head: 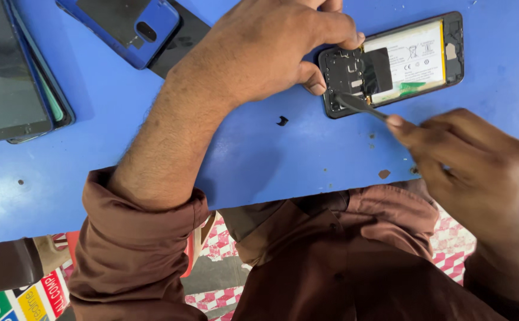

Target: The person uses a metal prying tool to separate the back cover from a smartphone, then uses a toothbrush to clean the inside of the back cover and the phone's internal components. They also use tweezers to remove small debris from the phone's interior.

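Two hands work at one opened phone [391, 62] on the blue table [259, 160]. Nearest, the right hand [467, 160] pinches a thin metal tool [360, 106], its tip inside the phone's shell beside the battery [411, 56]. Beyond, the left hand [271, 50] presses fingers together on the phone's edge. Three more phones [16, 71] lie far left of it.

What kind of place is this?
Probably a phone repair bench: an opened phone with its battery exposed, a thin metal tool in the right hand, and more phones on the blue table.
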